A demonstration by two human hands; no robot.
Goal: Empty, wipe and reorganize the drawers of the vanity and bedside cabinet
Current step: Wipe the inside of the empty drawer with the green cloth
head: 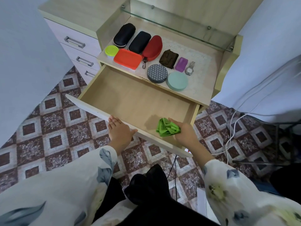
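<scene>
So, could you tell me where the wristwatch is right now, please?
In the head view, the wristwatch lies on the cabinet top, right of the purple case and just above the mint round box.

I see the drawer (pixel 130 98) floor bare and open to reach, except the near right corner, taken by the green cloth (pixel 167 128); the shelf (pixel 203 62) behind is crowded with cases (pixel 138 41)
</scene>
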